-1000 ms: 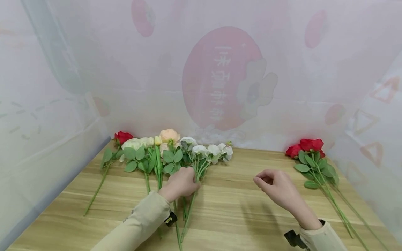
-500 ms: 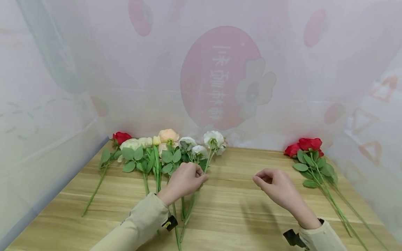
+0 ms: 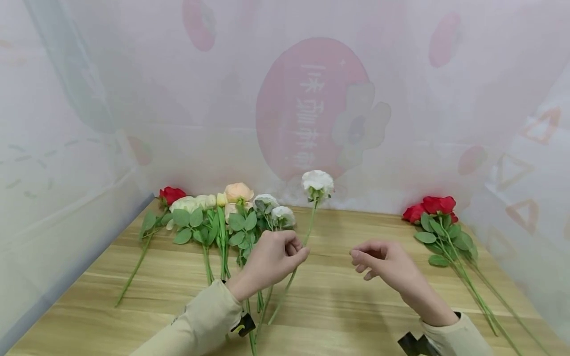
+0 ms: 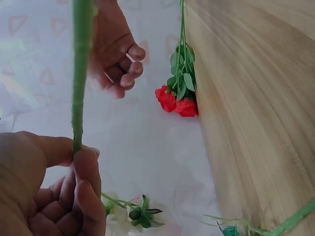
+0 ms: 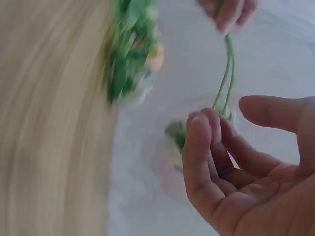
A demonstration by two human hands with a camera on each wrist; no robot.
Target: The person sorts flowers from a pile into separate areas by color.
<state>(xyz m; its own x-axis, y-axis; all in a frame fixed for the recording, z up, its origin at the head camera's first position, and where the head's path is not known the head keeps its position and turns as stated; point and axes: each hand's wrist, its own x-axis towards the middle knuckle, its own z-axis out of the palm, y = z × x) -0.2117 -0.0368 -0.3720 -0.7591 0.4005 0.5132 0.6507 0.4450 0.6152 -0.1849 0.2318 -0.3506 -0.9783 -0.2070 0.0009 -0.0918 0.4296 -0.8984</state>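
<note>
My left hand (image 3: 271,259) pinches the green stem (image 4: 78,98) of a white flower (image 3: 317,184) between thumb and fingers. The flower is raised off the table, bloom up, stem slanting down to the left. In the right wrist view its stem (image 5: 229,69) forks into two thin branches. To the right, my right hand (image 3: 392,267) hovers with fingers loosely bent and nothing in them, apart from the stem. Its thumb and fingertips (image 5: 198,128) stand apart in the right wrist view. Other white flowers (image 3: 283,216) lie just behind my left hand.
On the left of the wooden table (image 3: 329,316) lie a red rose (image 3: 172,195), pale cream flowers (image 3: 187,203) and peach flowers (image 3: 239,192). Several red roses (image 3: 438,204) lie at the right. Printed cloth walls (image 3: 213,123) border the table's back and sides.
My left hand has lifted the white flower out of the row and moved it to the right and up. My right hand has shifted slightly left, its fingers loosening.
</note>
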